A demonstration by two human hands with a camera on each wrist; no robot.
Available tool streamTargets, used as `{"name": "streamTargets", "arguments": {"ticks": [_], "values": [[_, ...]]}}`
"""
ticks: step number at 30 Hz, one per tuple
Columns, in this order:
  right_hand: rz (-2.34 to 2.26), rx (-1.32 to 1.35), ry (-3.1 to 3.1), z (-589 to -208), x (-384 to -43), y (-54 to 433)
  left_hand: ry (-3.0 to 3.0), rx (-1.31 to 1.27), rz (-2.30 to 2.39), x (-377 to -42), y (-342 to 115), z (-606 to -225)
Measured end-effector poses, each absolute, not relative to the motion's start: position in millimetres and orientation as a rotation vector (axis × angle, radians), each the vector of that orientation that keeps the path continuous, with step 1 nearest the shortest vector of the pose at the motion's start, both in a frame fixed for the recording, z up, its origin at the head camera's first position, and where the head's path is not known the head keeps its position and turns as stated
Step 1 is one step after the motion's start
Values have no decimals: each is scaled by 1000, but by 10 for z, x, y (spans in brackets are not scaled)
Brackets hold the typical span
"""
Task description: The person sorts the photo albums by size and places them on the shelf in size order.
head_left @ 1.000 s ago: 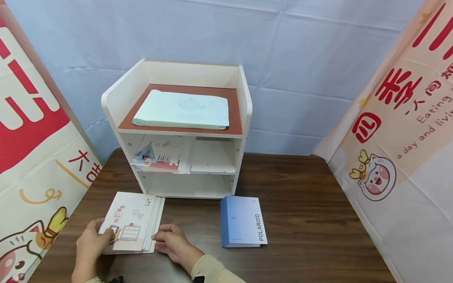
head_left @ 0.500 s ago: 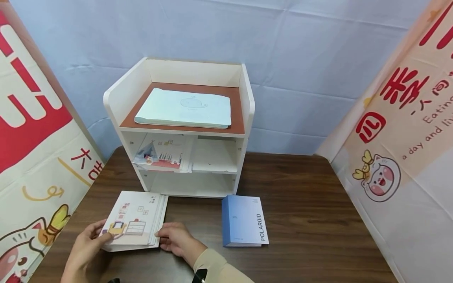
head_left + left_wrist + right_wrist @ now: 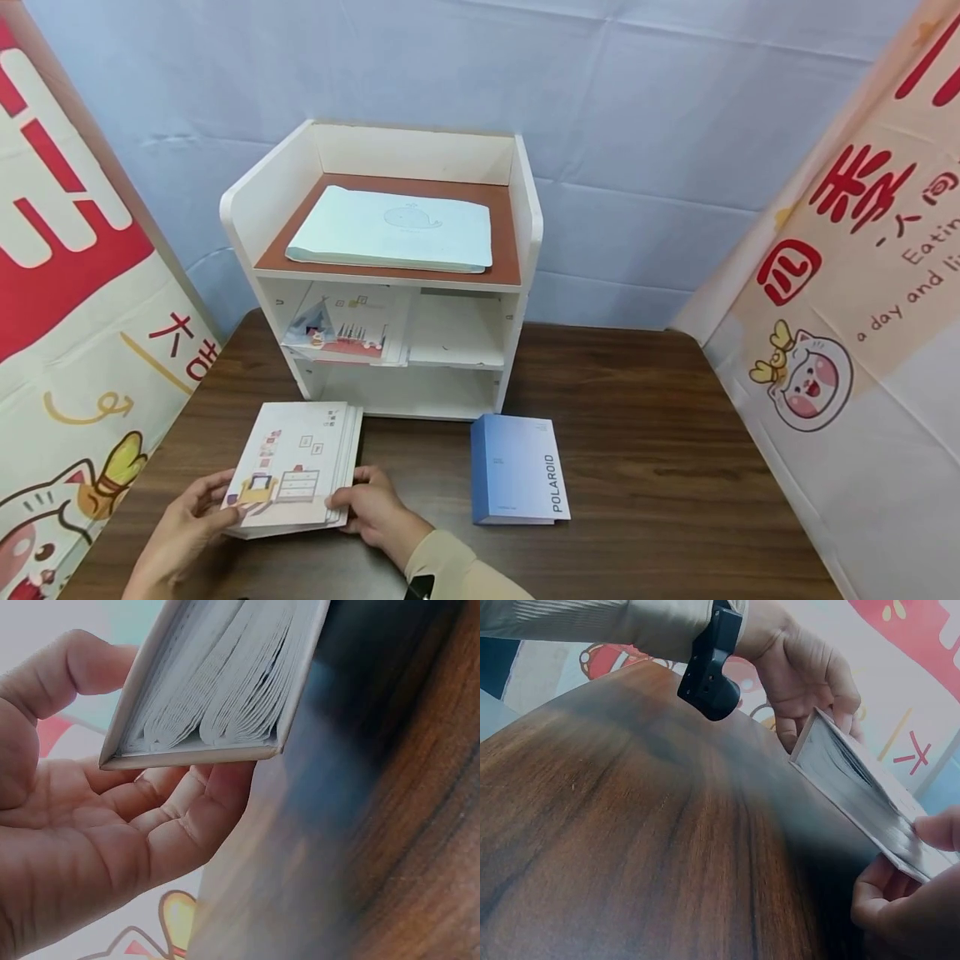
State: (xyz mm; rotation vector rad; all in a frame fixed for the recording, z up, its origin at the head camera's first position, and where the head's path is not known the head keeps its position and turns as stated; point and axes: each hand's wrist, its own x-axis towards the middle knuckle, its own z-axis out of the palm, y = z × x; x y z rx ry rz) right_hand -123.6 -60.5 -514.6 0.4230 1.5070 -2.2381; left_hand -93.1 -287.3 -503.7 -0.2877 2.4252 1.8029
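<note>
A white photo album [image 3: 296, 454] with a drawn chair and dresser on its cover is held between both hands at the table's left front. My left hand [image 3: 183, 521] grips its left side, thumb on the cover and fingers underneath. In the left wrist view, those fingers lie along the spine, and the stacked page edges [image 3: 217, 675] show between the covers. My right hand [image 3: 375, 504] pinches the opposite edge, thumb on top and fingers below. In the right wrist view, the album's near side is raised above the wooden table [image 3: 667, 847].
Behind the album stands a white shelf unit [image 3: 528, 225]. A pale blue book with a whale drawing [image 3: 397, 229] lies on its top, and an illustrated album [image 3: 348, 325] on the middle shelf. A blue POLAROID album [image 3: 517, 471] lies to the right.
The album has shifted slightly right and its near side is lifted. My right hand has gone from touching its right edge to gripping it, fingers underneath.
</note>
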Motion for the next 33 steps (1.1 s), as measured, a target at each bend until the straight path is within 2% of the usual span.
{"name": "streamTargets", "arguments": {"ticks": [7,19,33], "values": [[-2240,422,1520,-5120,-1218,-624,2447,-271,1833,-926,-2863,-4990],[-2224,335,1599,-5004,-1104,-321,2348,-383,1962,-855,-2565,-5006],[-2211,214,1675,-4880,-1113,24,1820,5,2407,-752,-2413,-5094]]}}
